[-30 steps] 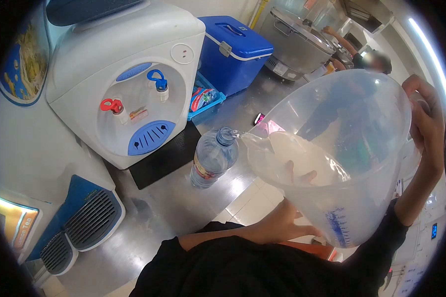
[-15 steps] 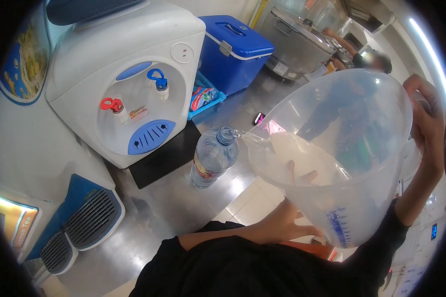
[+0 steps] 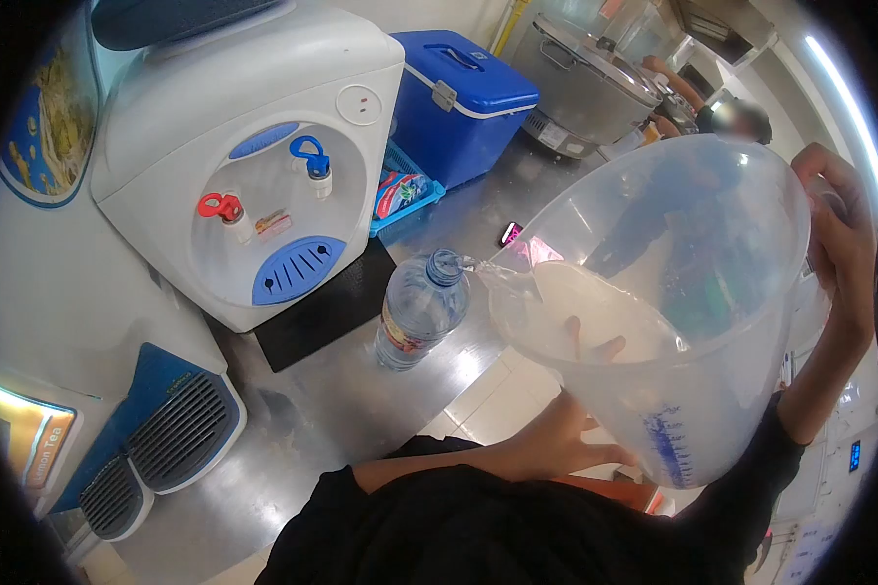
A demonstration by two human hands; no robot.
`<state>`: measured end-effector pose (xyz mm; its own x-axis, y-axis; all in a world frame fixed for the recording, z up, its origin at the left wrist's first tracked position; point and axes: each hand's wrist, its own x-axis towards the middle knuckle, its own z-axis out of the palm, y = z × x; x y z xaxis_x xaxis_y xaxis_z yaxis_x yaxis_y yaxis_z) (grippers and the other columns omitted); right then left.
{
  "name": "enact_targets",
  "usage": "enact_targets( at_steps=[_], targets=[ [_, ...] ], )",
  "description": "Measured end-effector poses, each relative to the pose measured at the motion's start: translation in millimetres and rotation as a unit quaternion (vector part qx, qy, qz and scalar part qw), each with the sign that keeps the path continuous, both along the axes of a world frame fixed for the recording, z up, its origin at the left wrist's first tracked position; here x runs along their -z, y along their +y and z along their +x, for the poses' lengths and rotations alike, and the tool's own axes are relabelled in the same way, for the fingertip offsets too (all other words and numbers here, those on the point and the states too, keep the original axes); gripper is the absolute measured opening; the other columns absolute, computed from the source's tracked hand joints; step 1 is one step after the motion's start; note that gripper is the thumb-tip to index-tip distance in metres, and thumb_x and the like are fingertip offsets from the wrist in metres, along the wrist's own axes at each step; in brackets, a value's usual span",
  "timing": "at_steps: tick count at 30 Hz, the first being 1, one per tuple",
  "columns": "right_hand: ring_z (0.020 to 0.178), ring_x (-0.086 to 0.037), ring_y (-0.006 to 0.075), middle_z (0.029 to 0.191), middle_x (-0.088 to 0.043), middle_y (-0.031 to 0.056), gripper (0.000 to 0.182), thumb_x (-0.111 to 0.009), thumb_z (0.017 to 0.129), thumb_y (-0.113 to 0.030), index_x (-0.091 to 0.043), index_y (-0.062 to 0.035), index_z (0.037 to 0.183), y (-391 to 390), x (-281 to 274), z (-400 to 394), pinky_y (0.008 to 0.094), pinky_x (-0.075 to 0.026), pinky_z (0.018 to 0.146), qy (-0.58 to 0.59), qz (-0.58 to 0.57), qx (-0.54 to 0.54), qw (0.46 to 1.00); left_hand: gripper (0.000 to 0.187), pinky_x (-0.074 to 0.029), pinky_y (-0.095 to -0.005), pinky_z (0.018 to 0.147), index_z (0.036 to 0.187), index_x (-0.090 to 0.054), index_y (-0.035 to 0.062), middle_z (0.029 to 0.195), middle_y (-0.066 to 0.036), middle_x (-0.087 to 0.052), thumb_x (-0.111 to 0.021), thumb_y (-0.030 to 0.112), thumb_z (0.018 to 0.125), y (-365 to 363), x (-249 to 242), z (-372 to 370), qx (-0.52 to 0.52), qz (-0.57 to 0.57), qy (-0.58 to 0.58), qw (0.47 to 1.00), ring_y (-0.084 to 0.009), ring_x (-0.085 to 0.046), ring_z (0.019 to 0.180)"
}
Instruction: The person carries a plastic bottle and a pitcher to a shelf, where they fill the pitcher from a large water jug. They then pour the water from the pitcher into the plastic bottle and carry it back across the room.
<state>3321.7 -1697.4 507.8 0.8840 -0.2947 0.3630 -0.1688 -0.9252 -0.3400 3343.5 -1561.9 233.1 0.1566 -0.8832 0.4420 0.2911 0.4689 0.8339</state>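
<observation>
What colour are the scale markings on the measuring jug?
Blue, printed on the clear measuring jug; the head view shows them.

water dispenser (image 3: 254, 156) | blue cooler (image 3: 458, 97) behind | lg steel pot (image 3: 580, 88) | phone (image 3: 508, 233) on counter

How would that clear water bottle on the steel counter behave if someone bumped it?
The bottle is tall and narrow, so it would probably tip easily. It looks partly filled from the jug, which likely steadies it. On its side, its round body would probably roll on the counter.
</observation>
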Motion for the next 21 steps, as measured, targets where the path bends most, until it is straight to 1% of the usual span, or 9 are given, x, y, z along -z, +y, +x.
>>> enact_targets(
  at_steps=[2,4,8,10,14,16,17,20,21],
  targets=[
    [0.029,-0.034,0.0012,0.063,-0.052,0.0024,0.024,-0.058,0.075,-0.025,-0.049,-0.0039,0.082,6,-4,-1,0.0096,-0.024,0.029,0.019,-0.001,0.003,1.000,0.078,-0.010,-0.0527,0.096,0.125,-0.023,0.0050,0.133,-0.020,0.007,-0.067,0.030,0.066,1,-1,1,0.009,0.016,-0.001,1.000,-0.0385,0.028,0.115],
    [0.029,-0.033,0.0013,0.063,-0.053,0.0024,0.026,-0.058,0.074,-0.027,-0.049,-0.0040,0.082,8,-4,-1,0.0099,-0.023,0.029,0.038,-0.001,0.007,0.999,0.075,0.000,-0.0531,0.095,0.124,-0.026,0.0061,0.133,-0.021,0.003,-0.067,0.032,0.066,-1,2,1,-0.004,0.019,-0.050,0.999,-0.0400,0.027,0.115],
    [0.029,-0.032,0.0011,0.061,-0.053,0.0015,0.028,-0.059,0.074,-0.029,-0.049,-0.0042,0.082,14,-4,-1,0.0103,-0.022,0.028,0.031,-0.007,0.009,0.999,0.073,0.007,-0.0528,0.094,0.123,-0.029,0.0072,0.133,-0.021,0.001,-0.066,0.033,0.066,0,-1,0,-0.013,0.013,-0.029,0.999,-0.0411,0.027,0.114],
    [0.029,-0.032,0.0008,0.061,-0.052,0.0011,0.028,-0.059,0.074,-0.029,-0.049,-0.0043,0.082,14,-5,-1,0.0103,-0.022,0.028,0.042,-0.005,0.015,0.999,0.073,0.000,-0.0534,0.095,0.123,-0.029,0.0075,0.133,-0.020,0.002,-0.067,0.031,0.066,-1,0,1,-0.074,-0.017,-0.076,0.994,-0.0404,0.027,0.115],
    [0.029,-0.031,0.0004,0.060,-0.052,0.0010,0.027,-0.059,0.075,-0.028,-0.048,-0.0044,0.083,7,-5,-1,0.0105,-0.021,0.028,0.041,0.007,-0.002,0.999,0.073,-0.009,-0.0518,0.096,0.123,-0.029,0.0064,0.133,-0.021,0.004,-0.068,0.028,0.065,2,-6,3,-0.102,-0.013,-0.081,0.991,-0.0387,0.028,0.115],
    [0.028,-0.031,0.0003,0.060,-0.052,0.0012,0.027,-0.059,0.075,-0.028,-0.048,-0.0043,0.082,8,-5,-1,0.0105,-0.021,0.029,0.037,0.008,-0.003,0.999,0.076,-0.017,-0.0490,0.097,0.124,-0.025,0.0042,0.132,-0.021,0.008,-0.069,0.024,0.065,3,-8,4,-0.078,-0.021,-0.075,0.994,-0.0359,0.028,0.115],
    [0.028,-0.030,0.0006,0.060,-0.052,0.0012,0.027,-0.059,0.075,-0.028,-0.048,-0.0043,0.082,10,-6,0,0.0106,-0.021,0.028,0.041,0.000,0.001,0.999,0.076,-0.017,-0.0490,0.097,0.124,-0.025,0.0042,0.132,-0.021,0.008,-0.069,0.024,0.065,2,-7,3,-0.078,-0.021,-0.076,0.994,-0.0359,0.028,0.115],
    [0.027,-0.030,0.0011,0.060,-0.052,0.0013,0.027,-0.059,0.074,-0.028,-0.048,-0.0044,0.081,10,-3,1,0.0108,-0.021,0.028,0.036,-0.015,-0.003,0.999,0.079,-0.017,-0.0480,0.097,0.125,-0.020,0.0019,0.132,-0.021,0.012,-0.068,0.022,0.066,0,-4,-1,0.023,0.012,0.027,0.999,-0.0338,0.028,0.116],
    [0.027,-0.030,0.0013,0.059,-0.052,0.0014,0.027,-0.059,0.074,-0.029,-0.048,-0.0046,0.080,9,-3,2,0.0109,-0.022,0.028,0.026,-0.022,-0.011,0.999,0.077,-0.022,-0.0429,0.095,0.123,-0.021,0.0004,0.123,-0.019,-0.014,-0.069,0.022,0.065,2,-6,-1,0.003,0.017,0.023,1.000,-0.0295,-0.004,0.112]
  ],
)
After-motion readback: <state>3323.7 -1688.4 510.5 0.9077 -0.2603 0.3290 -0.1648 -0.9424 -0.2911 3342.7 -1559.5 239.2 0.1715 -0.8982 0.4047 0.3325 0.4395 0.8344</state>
